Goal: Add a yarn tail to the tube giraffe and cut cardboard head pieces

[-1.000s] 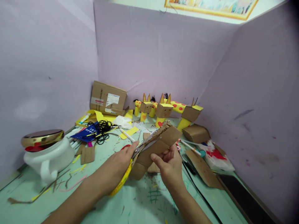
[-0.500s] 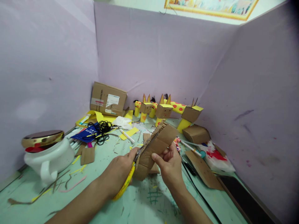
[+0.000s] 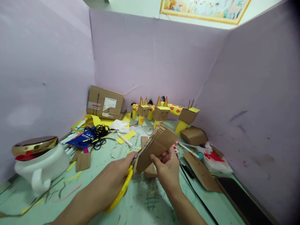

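My left hand [image 3: 114, 175] is closed around the yellow handles of a pair of scissors [image 3: 120, 193]. The blades lie against the left edge of a piece of brown corrugated cardboard [image 3: 157, 143], partly hidden by it. My right hand [image 3: 167, 167] grips the cardboard's lower right side, thumb on the near face and fingers behind. The cardboard is tilted above the table, with its ridged edge up at the top left. Beneath it another bit of cardboard [image 3: 150, 172] lies on the table.
Cardboard-headed animals with spotted yellow bodies [image 3: 161, 113] stand at the back. To the left are a white mug [image 3: 42, 168], black yarn [image 3: 99, 132] and a cardboard box [image 3: 105, 103]. At right lie a cardboard sheet [image 3: 202, 173], a dark flat device [image 3: 243, 200] and a black cable [image 3: 195, 192].
The cardboard has turned slightly in my right hand, and the scissors sit a little differently along its left edge. The whole view has shifted slightly. Both hands keep their holds.
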### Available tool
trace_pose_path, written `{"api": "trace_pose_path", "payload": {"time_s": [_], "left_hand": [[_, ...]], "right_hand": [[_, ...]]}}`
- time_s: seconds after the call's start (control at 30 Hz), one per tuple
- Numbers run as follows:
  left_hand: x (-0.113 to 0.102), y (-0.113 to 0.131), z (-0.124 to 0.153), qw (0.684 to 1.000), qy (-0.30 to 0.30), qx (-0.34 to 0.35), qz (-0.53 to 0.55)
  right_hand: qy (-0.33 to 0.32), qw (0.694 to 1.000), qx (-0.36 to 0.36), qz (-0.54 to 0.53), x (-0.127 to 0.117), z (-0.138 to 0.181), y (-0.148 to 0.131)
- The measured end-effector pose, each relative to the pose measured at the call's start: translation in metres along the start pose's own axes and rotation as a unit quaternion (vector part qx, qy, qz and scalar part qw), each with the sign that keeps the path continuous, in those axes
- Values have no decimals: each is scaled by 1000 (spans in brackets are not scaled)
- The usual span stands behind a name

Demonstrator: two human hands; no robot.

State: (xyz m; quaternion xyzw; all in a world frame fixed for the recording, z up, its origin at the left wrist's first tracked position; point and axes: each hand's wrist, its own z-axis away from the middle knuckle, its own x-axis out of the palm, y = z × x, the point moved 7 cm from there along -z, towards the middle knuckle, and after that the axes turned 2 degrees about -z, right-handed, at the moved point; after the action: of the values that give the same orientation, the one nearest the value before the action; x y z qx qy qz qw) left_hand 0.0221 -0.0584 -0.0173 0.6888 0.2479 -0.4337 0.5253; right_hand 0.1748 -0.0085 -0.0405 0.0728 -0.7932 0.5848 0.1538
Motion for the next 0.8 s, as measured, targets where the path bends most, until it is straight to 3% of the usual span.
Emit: {"api": "trace_pose_path", "payload": {"time_s": [0.13, 0.37, 0.57, 0.8], "left_hand": [[9, 11, 2, 999, 30, -24, -6], [19, -1, -8, 984, 6, -133, -115], [22, -4, -10, 966, -22, -146, -213], [28, -13, -9, 968, 15, -123, -220]], "right_hand": [[21, 1000, 1, 4, 0, 6, 1], [-57, 998, 19, -28, 14, 11, 7], [-74, 996, 12, -48, 15, 10, 6], [-92, 995, 9, -36, 15, 12, 12]]}}
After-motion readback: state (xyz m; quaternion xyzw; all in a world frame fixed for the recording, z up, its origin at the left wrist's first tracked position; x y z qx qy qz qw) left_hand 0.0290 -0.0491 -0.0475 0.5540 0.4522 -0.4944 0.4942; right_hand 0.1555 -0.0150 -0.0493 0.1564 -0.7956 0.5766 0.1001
